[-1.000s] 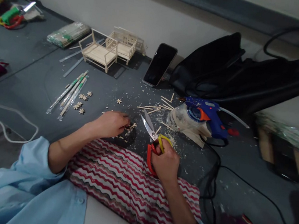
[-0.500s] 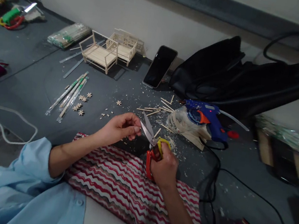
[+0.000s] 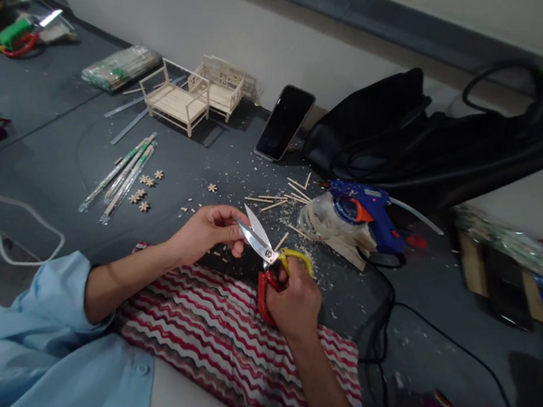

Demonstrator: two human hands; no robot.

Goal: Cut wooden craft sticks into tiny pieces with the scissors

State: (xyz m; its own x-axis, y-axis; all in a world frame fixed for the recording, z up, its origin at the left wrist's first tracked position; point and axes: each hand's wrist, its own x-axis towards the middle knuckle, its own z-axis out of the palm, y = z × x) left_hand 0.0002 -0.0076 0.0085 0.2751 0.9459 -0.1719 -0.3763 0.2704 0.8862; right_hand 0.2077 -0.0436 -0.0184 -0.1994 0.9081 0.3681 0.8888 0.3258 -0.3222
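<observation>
My right hand [image 3: 295,296] grips a pair of scissors [image 3: 257,236] by the red and yellow handles, the blades parted and pointing up and left. The blade tips meet the fingers of my left hand [image 3: 211,232]. Its thumb and fingers are pinched together; whatever is between them is too small or hidden to make out. Thin wooden sticks [image 3: 272,199] and pale cut bits lie just beyond both hands. Small flower-shaped wooden pieces [image 3: 146,192] and stick bundles in clear wrap [image 3: 121,176] lie to the left. A striped cloth [image 3: 233,333] covers my lap.
Two miniature wooden benches [image 3: 175,101] stand near the wall, beside a propped phone [image 3: 285,123]. To the right, a blue glue gun [image 3: 376,211] rests on a clear container [image 3: 320,214], its black cord [image 3: 450,330] running across the table. A black bag [image 3: 387,132] leans behind.
The scissors have turned so their blades point further left, and they are opened wider against my left fingers. My left hand keeps its pinch. The whole view has shifted slightly.
</observation>
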